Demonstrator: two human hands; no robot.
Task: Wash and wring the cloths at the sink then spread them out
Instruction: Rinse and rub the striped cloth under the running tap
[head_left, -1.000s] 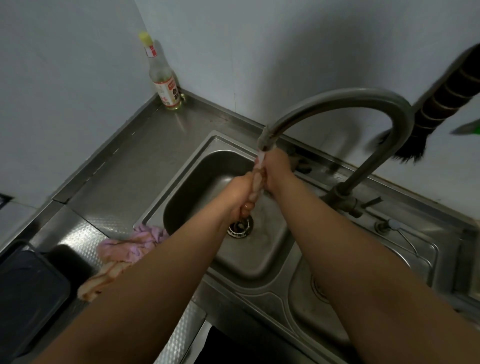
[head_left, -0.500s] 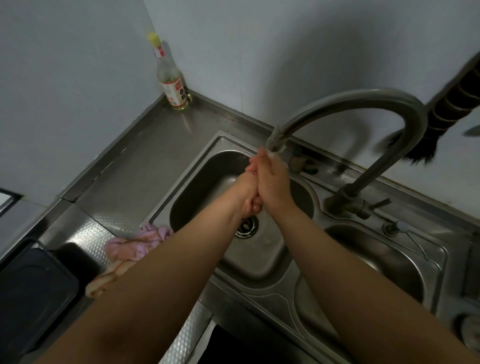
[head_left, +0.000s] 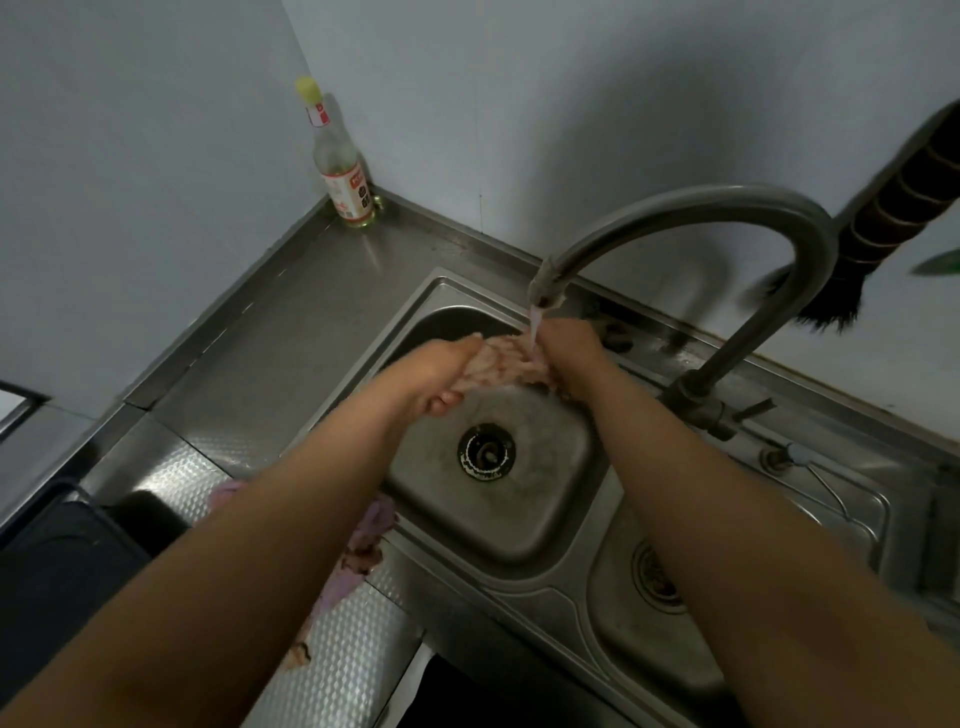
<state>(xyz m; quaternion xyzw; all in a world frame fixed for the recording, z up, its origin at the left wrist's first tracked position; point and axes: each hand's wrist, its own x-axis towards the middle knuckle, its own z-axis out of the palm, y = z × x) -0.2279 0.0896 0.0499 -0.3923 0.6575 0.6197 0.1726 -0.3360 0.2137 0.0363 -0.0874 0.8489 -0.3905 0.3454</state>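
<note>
Gripping pale cloth (head_left: 506, 366) both ends under tap (head_left: 545, 283), centre frame: left hand (head_left: 439, 371) clenched on left end, right hand (head_left: 569, 348) on right. Long axis left-right, set for wringing twist.

Cloth (head_left: 506, 366) under faucet (head_left: 675, 218), above sink (head_left: 519, 540)

Both forearms bare, extended forward and converging toward far centre. Left hand (head_left: 439, 371): fingers curled under, gripping one end of a bunched cloth (head_left: 501, 366). Right hand (head_left: 569, 356): back of hand up, gripping the other end. Hands near, not touching.
</note>
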